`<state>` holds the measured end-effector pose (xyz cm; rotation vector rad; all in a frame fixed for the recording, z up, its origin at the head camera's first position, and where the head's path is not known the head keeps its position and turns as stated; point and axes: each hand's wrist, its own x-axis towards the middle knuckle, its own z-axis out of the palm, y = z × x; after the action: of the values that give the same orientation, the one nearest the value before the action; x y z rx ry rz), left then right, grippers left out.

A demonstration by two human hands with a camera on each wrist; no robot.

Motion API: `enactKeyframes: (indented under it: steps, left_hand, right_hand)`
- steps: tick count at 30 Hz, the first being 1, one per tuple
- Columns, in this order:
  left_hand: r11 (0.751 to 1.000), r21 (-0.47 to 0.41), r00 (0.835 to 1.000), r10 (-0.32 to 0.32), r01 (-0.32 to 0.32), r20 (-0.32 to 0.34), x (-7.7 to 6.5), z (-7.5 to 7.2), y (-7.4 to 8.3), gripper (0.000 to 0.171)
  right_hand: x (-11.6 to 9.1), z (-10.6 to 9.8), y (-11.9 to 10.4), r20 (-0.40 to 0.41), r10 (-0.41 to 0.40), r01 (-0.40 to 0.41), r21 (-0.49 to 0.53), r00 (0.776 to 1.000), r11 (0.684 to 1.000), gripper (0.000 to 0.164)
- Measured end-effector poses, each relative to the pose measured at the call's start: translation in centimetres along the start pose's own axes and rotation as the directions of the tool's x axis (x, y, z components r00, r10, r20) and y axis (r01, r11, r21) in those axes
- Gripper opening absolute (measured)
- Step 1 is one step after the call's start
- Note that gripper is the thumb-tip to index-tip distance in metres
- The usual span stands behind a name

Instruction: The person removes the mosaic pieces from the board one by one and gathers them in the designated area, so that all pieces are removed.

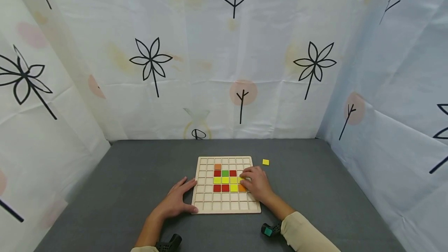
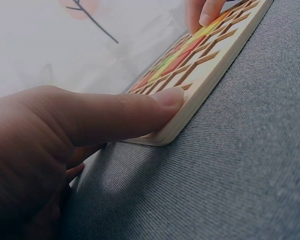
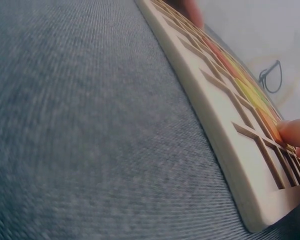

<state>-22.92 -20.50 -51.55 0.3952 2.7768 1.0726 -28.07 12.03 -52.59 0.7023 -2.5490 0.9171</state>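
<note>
A pale wooden grid board lies on the table, with several coloured square tiles set in its cells. Among them are a green tile and an orange tile. My left hand rests against the board's left side, fingers spread. Its straight thumb lies over the near left corner. Over the board's right part, my right hand pinches a yellow tile between thumb and fingertips, at the right end of a yellow row. Just below the thumb sits another orange tile. The fingers partly hide the yellow tile.
A loose yellow tile lies on the dark grey table, beyond the board's far right corner. White patterned cloth hangs behind and at both sides. Dark wrist devices show near both forearms.
</note>
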Motion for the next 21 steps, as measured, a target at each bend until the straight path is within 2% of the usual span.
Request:
enactKeyframes:
  steps: [12,21]
  left_hand:
    - [1.000,0.011,1.000,0.002,-0.002,0.000,0.08,0.08,-0.25,0.096]
    - [1.000,0.012,1.000,0.025,-0.024,-0.001,0.07,0.08,-0.25,0.095]
  right_hand:
    - [0.10,-0.03,-0.32,0.012,0.024,-0.023,-0.003,1.000,1.000,0.010]
    - [0.70,-0.32,-0.41,0.057,0.055,-0.053,-0.024,0.997,0.998,0.008]
